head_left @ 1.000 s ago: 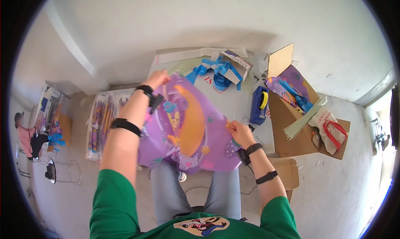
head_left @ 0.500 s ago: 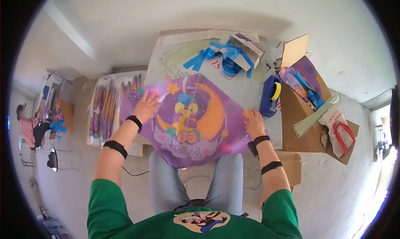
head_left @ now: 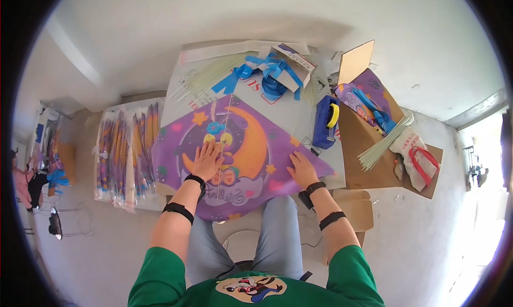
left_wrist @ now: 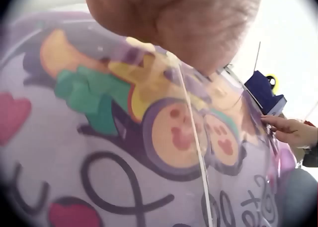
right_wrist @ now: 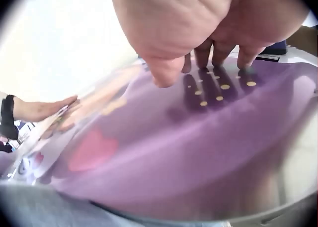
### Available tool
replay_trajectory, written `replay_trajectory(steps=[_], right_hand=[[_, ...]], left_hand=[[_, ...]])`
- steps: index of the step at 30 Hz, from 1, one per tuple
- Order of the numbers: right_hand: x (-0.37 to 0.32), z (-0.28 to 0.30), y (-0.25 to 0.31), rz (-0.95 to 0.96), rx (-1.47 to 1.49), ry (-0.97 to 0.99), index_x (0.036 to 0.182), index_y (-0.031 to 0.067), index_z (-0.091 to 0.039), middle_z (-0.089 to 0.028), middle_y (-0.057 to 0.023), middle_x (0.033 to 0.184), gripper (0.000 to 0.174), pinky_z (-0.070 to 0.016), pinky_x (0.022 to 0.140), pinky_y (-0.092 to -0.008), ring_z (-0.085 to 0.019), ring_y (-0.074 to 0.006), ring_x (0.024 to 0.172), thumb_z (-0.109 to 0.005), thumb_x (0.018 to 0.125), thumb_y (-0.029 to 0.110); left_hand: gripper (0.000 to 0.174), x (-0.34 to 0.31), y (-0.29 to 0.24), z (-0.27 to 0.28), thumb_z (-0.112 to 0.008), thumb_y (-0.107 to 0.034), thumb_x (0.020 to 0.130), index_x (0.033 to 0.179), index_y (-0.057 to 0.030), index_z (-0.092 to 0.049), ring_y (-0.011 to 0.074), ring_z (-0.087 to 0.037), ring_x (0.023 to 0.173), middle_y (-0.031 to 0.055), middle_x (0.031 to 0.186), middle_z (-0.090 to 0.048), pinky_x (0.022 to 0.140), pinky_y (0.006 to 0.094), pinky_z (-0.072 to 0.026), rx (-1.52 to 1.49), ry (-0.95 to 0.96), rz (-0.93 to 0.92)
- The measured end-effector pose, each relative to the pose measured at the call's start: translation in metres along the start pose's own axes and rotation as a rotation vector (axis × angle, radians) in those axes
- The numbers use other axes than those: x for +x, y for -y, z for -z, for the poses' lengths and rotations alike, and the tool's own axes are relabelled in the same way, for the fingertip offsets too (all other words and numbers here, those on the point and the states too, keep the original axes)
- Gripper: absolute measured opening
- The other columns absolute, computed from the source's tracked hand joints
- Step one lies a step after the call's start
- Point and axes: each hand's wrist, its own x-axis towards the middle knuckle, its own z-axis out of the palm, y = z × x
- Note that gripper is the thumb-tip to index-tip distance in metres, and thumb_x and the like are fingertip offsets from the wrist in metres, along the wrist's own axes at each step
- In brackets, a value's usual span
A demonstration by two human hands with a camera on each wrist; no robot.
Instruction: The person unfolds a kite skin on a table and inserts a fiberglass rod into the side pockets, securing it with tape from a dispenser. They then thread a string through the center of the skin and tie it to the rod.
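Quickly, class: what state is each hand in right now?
Left hand: open, fingers flat on the purple diamond-shaped plastic kite.
Right hand: open, fingers pressing flat on the same kite.

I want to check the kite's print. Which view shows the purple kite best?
The head view: the whole purple kite lies spread on the table, moon print clear. The left wrist view shows only part of the print, close up; the right wrist view, a blurred purple corner.
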Motion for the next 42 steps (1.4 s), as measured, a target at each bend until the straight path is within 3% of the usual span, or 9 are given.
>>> replay_trajectory(steps=[9,15,21,26,29,32,34,38,42], right_hand=[[0.116,-0.002,-0.028,-0.409,-0.017,-0.293,0.127,-0.0081,-0.037,-0.042,-0.0308,0.127,0.063,-0.0372,0.101,-0.0452,-0.042,-0.0441,0.119,-0.065,0.081,0.025],[0.17,0.004,-0.025,-0.623,-0.167,-0.098,0.128,-0.0057,-0.036,-0.05,-0.0247,0.12,0.066,-0.0392,0.099,-0.0428,-0.044,-0.0387,0.121,-0.066,0.08,0.028],[0.197,-0.035,-0.082,-0.754,-0.186,-0.123,0.11,-0.0013,-0.052,-0.063,-0.0142,0.1,0.046,-0.0487,0.078,-0.0366,-0.063,-0.0296,0.093,-0.069,0.076,0.024],[0.152,-0.001,-0.079,-0.696,0.791,0.003,0.08,0.0023,-0.067,-0.061,-0.0068,0.065,0.01,-0.0397,0.044,-0.0248,-0.059,-0.015,0.056,-0.062,0.079,0.011],[0.091,0.024,-0.039,-0.725,1.315,0.066,0.091,0.0007,-0.066,-0.056,-0.0018,0.064,0.011,-0.0351,0.042,-0.0224,-0.047,-0.0087,0.047,-0.061,0.082,0.006],[0.047,0.033,-0.02,-0.74,1.491,-0.025,0.096,0.0003,-0.065,-0.057,-0.0025,0.067,0.014,-0.0365,0.045,-0.0211,-0.049,-0.0083,0.051,-0.059,0.086,0.006],[0.027,0.044,-0.021,-0.721,1.22,-0.305,0.092,0.001,-0.064,-0.058,-0.0031,0.069,0.011,-0.04,0.052,-0.0211,-0.053,-0.0093,0.059,-0.057,0.089,0.008],[0.013,0.084,-0.006,-0.687,1.272,-0.433,0.095,0.001,-0.058,-0.058,-0.0055,0.076,0.009,-0.0443,0.06,-0.0233,-0.054,-0.0124,0.064,-0.052,0.092,0.008],[0.016,0.123,0.021,-0.498,1.169,-0.853,0.099,0.0033,-0.051,-0.055,-0.0039,0.073,0.011,-0.0462,0.067,-0.0265,-0.055,-0.0132,0.068,-0.044,0.097,0.012]], left_hand=[[0.054,-0.001,-0.004,-0.006,-0.043,-0.04,0.093,0.142,-0.0157,-0.036,0.0267,-0.027,0.137,0.007,0.148,-0.031,0.113,0.0469,-0.0174,0.044,-0.179,0.054],[0.055,0.001,-0.006,0.0,-0.045,-0.04,0.092,0.141,-0.0168,-0.036,0.0259,-0.028,0.137,0.0059,0.148,-0.032,0.113,0.0468,-0.0179,0.051,-0.183,0.067],[0.055,0.0,-0.005,-0.001,-0.048,-0.039,0.091,0.14,-0.0162,-0.039,0.0255,-0.029,0.136,0.0056,0.146,-0.034,0.112,0.0476,-0.0191,0.036,-0.205,0.052],[0.055,0.001,-0.003,-0.004,-0.047,-0.039,0.091,0.14,-0.0161,-0.039,0.0251,-0.029,0.136,0.0054,0.147,-0.033,0.112,0.0474,-0.0187,0.032,-0.191,0.061],[0.054,0.0,-0.005,0.0,-0.046,-0.038,0.092,0.14,-0.0163,-0.038,0.0249,-0.028,0.137,0.005,0.147,-0.032,0.113,0.0473,-0.0182,0.031,-0.188,0.059],[0.054,0.001,-0.004,-0.002,-0.045,-0.038,0.092,0.141,-0.0166,-0.038,0.0247,-0.027,0.137,0.0047,0.148,-0.031,0.113,0.0468,-0.0172,0.037,-0.182,0.061],[0.054,0.0,-0.005,-0.003,-0.045,-0.038,0.092,0.141,-0.0167,-0.038,0.0247,-0.026,0.137,0.0046,0.148,-0.031,0.113,0.0467,-0.0169,0.037,-0.17,0.063],[0.053,-0.001,-0.003,-0.004,-0.044,-0.039,0.093,0.141,-0.017,-0.038,0.0245,-0.026,0.138,0.0045,0.148,-0.031,0.113,0.0464,-0.0169,0.039,-0.186,0.053],[0.052,0.0,-0.005,-0.002,-0.044,-0.039,0.093,0.14,-0.0168,-0.039,0.0243,-0.026,0.138,0.0044,0.148,-0.032,0.113,0.0464,-0.0175,0.028,-0.194,0.06]])
